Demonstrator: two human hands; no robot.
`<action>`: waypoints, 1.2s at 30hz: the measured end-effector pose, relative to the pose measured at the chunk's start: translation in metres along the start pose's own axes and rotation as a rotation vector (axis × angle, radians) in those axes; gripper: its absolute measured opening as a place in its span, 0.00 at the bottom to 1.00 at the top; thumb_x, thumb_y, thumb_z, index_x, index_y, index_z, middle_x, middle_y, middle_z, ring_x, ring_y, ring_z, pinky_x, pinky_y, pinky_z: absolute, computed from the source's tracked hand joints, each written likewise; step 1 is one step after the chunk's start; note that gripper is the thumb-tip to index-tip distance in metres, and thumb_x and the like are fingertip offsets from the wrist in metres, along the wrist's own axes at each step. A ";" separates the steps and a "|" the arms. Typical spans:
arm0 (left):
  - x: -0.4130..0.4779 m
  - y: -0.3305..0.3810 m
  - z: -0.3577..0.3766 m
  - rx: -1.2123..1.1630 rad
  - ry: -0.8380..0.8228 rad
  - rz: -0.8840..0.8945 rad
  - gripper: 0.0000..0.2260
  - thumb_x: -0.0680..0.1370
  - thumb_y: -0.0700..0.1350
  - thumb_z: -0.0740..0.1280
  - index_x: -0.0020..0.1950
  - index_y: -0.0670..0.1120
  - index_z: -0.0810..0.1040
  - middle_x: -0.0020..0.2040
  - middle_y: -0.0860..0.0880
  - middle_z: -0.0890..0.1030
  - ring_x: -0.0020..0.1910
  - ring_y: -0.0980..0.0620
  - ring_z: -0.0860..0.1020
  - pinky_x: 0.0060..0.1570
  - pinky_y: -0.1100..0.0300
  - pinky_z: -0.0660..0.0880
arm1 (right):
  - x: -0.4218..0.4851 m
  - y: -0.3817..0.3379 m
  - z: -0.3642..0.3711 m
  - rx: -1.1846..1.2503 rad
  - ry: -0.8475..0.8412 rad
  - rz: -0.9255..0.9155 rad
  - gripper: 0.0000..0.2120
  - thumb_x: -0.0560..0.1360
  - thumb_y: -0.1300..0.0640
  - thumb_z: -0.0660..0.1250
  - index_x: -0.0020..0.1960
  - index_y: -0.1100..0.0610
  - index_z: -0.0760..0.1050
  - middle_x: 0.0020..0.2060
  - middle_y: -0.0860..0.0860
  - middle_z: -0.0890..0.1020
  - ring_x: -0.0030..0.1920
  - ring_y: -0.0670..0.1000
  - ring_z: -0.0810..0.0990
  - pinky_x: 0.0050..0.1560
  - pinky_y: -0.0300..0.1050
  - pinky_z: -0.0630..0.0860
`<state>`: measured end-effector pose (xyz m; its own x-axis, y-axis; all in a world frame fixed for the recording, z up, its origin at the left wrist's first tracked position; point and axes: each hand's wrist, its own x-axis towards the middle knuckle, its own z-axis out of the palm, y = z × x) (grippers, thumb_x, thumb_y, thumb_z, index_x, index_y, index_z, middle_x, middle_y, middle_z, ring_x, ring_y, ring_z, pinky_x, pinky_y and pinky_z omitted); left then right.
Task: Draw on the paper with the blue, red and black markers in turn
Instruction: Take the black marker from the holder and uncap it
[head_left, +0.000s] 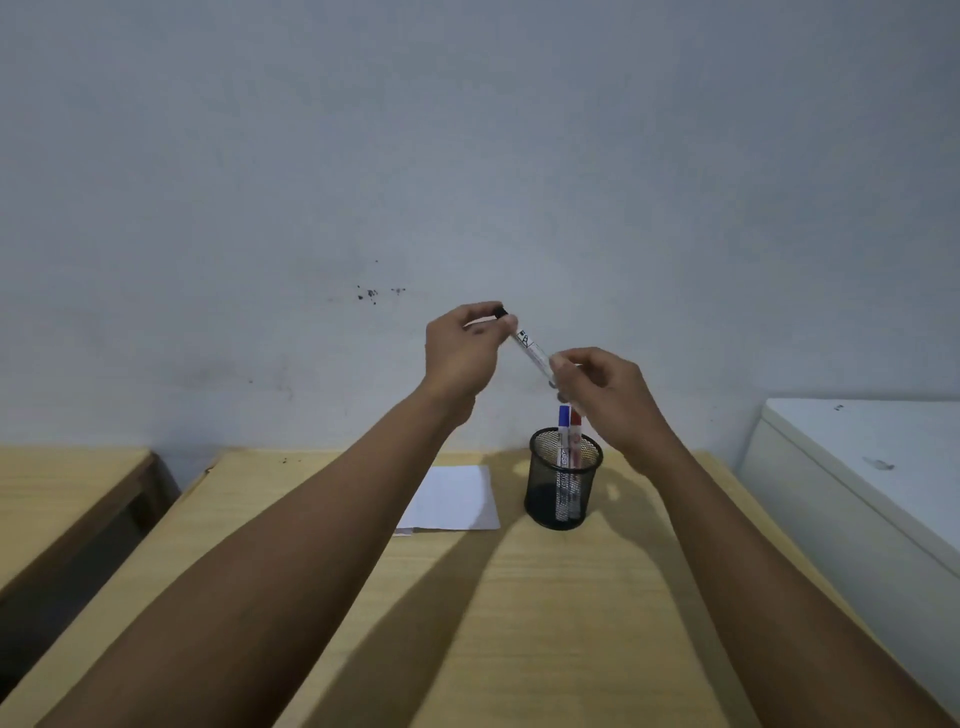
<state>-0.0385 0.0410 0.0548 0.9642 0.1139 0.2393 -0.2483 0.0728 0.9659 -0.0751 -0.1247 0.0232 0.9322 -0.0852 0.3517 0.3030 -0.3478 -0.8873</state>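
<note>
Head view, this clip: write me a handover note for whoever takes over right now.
Left hand: pinching the black cap end of the black marker.
Right hand: gripping the marker's lower barrel, above the mesh cup.
Blue marker and red marker: standing capped in the cup.
Paper: flat on the desk, left of the cup; no marks visible.
Done: cannot tell which colours are finished.
Left: confirm, then return black to the cup.

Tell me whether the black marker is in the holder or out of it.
Out. Both hands, left hand and right hand, hold the black marker above the mesh holder, where the blue marker and red marker stand.
</note>
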 end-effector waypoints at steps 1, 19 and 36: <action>-0.005 0.010 -0.007 -0.033 0.015 -0.019 0.10 0.73 0.44 0.75 0.54 0.46 0.82 0.42 0.52 0.83 0.41 0.58 0.80 0.37 0.64 0.71 | -0.004 -0.008 0.000 0.057 -0.025 0.012 0.06 0.78 0.50 0.71 0.52 0.51 0.81 0.44 0.53 0.86 0.40 0.46 0.84 0.45 0.42 0.79; -0.054 0.037 -0.101 0.978 -0.102 0.738 0.09 0.76 0.55 0.70 0.50 0.53 0.84 0.37 0.53 0.85 0.39 0.53 0.80 0.57 0.48 0.72 | -0.032 -0.080 0.046 0.445 -0.058 0.024 0.11 0.78 0.52 0.72 0.43 0.59 0.84 0.31 0.51 0.82 0.31 0.48 0.74 0.38 0.44 0.73; -0.018 -0.040 -0.181 0.719 -0.565 0.077 0.15 0.81 0.52 0.64 0.43 0.45 0.83 0.37 0.50 0.86 0.36 0.53 0.81 0.48 0.52 0.78 | 0.003 0.004 0.136 0.372 -0.384 0.136 0.12 0.81 0.51 0.68 0.49 0.60 0.83 0.34 0.51 0.80 0.34 0.47 0.74 0.40 0.44 0.72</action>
<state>-0.0624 0.2154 -0.0056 0.8963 -0.4226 0.1348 -0.3786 -0.5705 0.7289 -0.0443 0.0005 -0.0204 0.9519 0.2643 0.1546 0.1598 0.0022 -0.9872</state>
